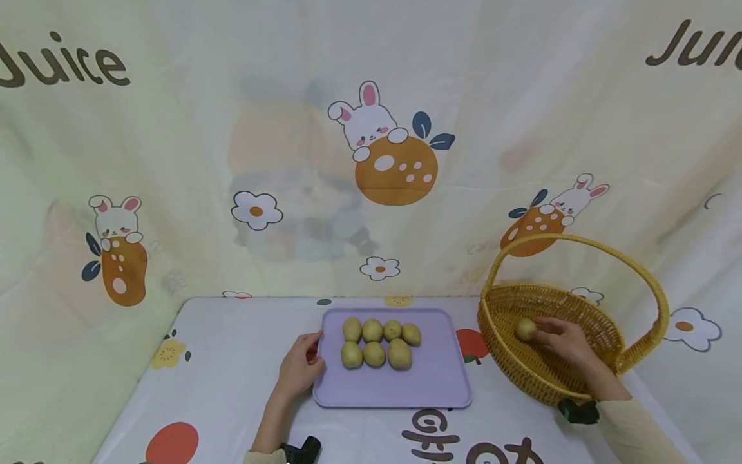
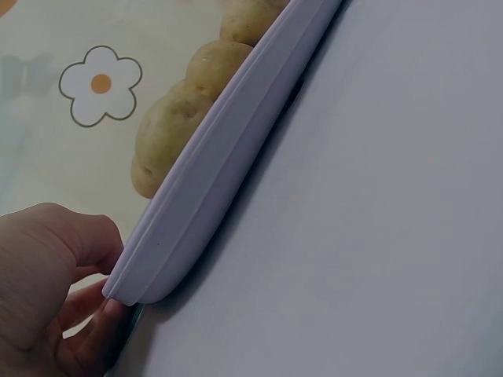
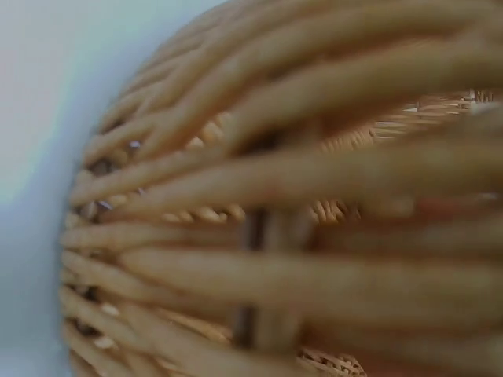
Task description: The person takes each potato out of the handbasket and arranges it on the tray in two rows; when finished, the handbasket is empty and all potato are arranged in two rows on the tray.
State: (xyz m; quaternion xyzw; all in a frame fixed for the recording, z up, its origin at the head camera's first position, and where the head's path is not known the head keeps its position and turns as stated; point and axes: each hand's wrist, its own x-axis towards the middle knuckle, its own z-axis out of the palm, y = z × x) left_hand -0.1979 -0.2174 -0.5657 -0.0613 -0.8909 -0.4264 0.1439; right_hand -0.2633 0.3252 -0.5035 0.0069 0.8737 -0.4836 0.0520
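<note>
Several potatoes (image 1: 374, 354) lie in two rows on a lilac tray (image 1: 437, 377). My left hand (image 1: 298, 365) pinches the tray's left edge, and the left wrist view shows thumb and fingers (image 2: 93, 243) around the rim beside the potatoes (image 2: 169, 133). On the right, my right hand (image 1: 563, 339) holds one more potato (image 1: 525, 329) between thumb and fingers, inside the wicker basket (image 1: 513, 370). The right wrist view is filled by the basket's weave (image 3: 354, 290); hand and potato are hidden there.
The basket's tall arched handle (image 1: 603, 248) rises over my right forearm. A printed white cloth (image 1: 232, 361) covers the table, and a cream curtain with rabbits and oranges (image 1: 397, 167) hangs behind it.
</note>
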